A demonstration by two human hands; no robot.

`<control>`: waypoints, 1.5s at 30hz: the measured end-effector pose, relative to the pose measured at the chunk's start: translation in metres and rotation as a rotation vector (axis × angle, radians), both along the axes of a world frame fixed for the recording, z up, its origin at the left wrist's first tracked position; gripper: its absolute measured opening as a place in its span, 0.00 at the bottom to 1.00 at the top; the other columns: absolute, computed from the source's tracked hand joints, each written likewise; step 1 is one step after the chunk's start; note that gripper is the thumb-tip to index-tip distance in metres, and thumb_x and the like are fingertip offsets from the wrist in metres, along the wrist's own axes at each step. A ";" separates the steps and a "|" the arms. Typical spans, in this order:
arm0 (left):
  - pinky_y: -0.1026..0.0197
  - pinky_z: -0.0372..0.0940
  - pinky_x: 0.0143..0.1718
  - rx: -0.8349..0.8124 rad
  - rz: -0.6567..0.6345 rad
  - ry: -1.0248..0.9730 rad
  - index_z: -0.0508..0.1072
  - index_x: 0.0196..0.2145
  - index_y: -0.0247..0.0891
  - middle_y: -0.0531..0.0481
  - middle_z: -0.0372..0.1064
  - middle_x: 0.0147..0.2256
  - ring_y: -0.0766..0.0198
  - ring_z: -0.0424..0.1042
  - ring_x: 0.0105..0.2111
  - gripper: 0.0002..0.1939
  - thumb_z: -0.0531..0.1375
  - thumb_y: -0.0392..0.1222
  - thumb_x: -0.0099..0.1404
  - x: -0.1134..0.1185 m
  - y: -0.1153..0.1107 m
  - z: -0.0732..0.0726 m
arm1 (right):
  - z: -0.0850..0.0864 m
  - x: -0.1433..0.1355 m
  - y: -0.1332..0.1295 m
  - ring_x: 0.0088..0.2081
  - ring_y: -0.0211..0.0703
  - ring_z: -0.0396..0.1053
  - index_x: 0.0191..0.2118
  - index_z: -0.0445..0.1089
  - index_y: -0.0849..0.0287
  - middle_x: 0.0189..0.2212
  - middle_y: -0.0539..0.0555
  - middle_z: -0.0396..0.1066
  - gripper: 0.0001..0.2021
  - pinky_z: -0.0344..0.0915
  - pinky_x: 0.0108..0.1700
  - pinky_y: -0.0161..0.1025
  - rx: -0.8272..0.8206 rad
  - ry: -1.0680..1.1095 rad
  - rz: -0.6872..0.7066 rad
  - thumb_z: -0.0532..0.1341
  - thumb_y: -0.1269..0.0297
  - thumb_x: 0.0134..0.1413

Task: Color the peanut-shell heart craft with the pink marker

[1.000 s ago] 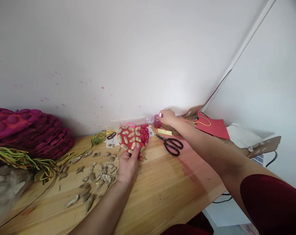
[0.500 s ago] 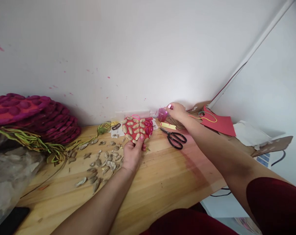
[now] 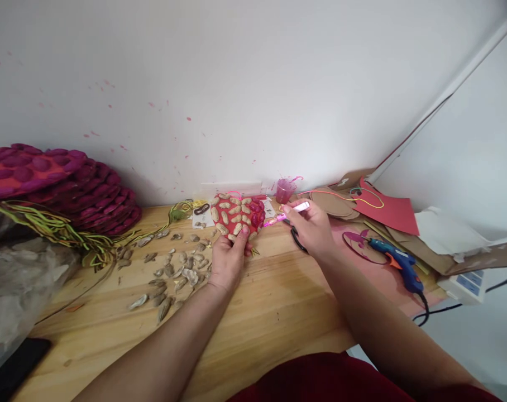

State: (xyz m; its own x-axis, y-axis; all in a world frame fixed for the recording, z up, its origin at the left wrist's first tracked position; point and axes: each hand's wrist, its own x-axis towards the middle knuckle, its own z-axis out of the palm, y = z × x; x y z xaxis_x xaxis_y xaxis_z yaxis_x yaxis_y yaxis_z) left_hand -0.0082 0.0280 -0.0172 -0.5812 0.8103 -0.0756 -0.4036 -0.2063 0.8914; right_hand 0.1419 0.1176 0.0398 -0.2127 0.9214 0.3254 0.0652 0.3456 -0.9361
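Red backing (image 3: 230, 223); tan and magenta peanuts (image 3: 235, 210)

Back wall (image 3: 253, 84): white, marked with pink specks, mostly at left. Side wall (image 3: 488, 151): pale, meeting it at right; a strip (image 3: 488, 53) follows the corner. Table (image 3: 270, 318): light wood, visible grain, pinkish towards the right. Lighting: soft.

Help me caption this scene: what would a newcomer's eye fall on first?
Probably the red peanut-studded piece at centre, gripped by the left hand, with the right hand holding a slim white-and-pink tool close to the piece's right edge. Next, the stack of bumpy purple pieces at the far left. The blue glue gun on the right also stands out.
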 end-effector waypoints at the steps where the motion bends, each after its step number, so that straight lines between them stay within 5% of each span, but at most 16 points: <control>1: 0.66 0.57 0.18 -0.001 0.000 0.010 0.73 0.27 0.37 0.54 0.68 0.19 0.69 0.64 0.17 0.22 0.75 0.56 0.49 0.000 0.000 0.000 | -0.003 0.000 -0.003 0.29 0.38 0.65 0.35 0.70 0.56 0.27 0.48 0.70 0.17 0.62 0.33 0.37 0.044 -0.026 -0.011 0.70 0.48 0.51; 7: 0.66 0.54 0.17 0.016 0.022 0.097 0.73 0.30 0.39 0.55 0.68 0.19 0.70 0.60 0.16 0.19 0.73 0.54 0.54 0.000 -0.001 -0.005 | -0.008 0.005 -0.005 0.29 0.40 0.66 0.36 0.71 0.55 0.29 0.51 0.73 0.10 0.61 0.32 0.38 0.273 -0.169 0.055 0.66 0.54 0.60; 22: 0.67 0.53 0.15 -0.031 0.019 0.112 0.71 0.30 0.40 0.56 0.67 0.18 0.70 0.59 0.14 0.20 0.73 0.55 0.55 0.002 -0.005 -0.003 | -0.001 0.001 -0.019 0.28 0.40 0.68 0.35 0.70 0.54 0.27 0.50 0.74 0.05 0.64 0.33 0.39 0.362 -0.284 0.119 0.66 0.62 0.61; 45: 0.69 0.56 0.15 -0.037 -0.010 0.107 0.68 0.30 0.38 0.57 0.67 0.18 0.71 0.61 0.15 0.20 0.71 0.55 0.56 0.002 -0.006 0.001 | -0.007 0.005 -0.007 0.27 0.37 0.64 0.35 0.70 0.56 0.26 0.48 0.71 0.05 0.59 0.30 0.36 0.409 -0.246 0.095 0.65 0.63 0.60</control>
